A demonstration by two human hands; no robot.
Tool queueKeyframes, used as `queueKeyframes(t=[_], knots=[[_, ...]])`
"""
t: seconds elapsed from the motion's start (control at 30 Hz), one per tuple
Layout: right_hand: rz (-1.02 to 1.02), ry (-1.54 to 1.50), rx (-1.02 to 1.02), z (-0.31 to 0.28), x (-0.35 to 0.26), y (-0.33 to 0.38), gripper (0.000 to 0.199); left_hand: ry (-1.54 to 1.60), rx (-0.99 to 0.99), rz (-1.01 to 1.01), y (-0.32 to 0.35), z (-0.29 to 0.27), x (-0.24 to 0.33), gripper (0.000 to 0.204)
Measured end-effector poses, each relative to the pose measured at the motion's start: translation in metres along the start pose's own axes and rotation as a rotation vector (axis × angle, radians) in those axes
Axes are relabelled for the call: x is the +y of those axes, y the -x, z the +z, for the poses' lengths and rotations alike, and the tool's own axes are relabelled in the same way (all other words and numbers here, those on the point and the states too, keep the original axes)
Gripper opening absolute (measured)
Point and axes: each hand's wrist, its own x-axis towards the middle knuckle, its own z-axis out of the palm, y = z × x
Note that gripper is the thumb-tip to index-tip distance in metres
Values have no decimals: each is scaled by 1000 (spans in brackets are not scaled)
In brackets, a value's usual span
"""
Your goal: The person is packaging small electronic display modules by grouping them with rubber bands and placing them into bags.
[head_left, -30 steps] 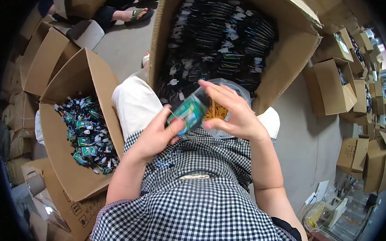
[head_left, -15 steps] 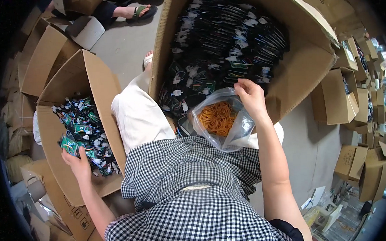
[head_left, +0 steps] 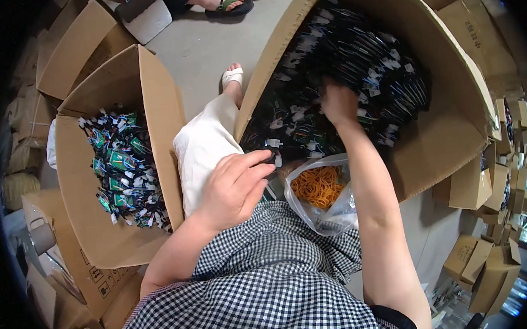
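My left hand [head_left: 236, 187] is held over my lap beside the big carton, fingers stretched and slightly apart, with nothing visible in them. Down inside the big cardboard box [head_left: 457, 112], my right hand [head_left: 339, 104] reaches among black-cabled circuit boards [head_left: 383, 57] with white plugs. Its fingertips are blurred and partly hidden, so a hold cannot be made out. A clear plastic bag [head_left: 332, 221] of orange rubber bands [head_left: 317, 186] lies under my right forearm, against the box's near edge. Green circuit boards with wires [head_left: 123, 163] fill a smaller carton to my left.
That smaller carton [head_left: 79, 222] has its flaps up beside my leg. More cardboard boxes [head_left: 473, 183] are stacked along the right side. At the far left another open carton [head_left: 76, 52] stands near a person's sandalled foot [head_left: 231, 6].
My left hand has left the smaller carton and come right, over my lap. My right hand has moved from the bag's rim forward into the big box. The view has shifted.
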Motion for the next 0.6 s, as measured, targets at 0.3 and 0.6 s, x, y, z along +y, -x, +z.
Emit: queueKeyframes(t=[0.3,0.6], knots=[[-700,-718,52,-88,-61,124,22,1432,543,-627,-27,70,20,70],[-220,37,111,-18,123,51,42,1775,350,-734,-13,70,23,55]])
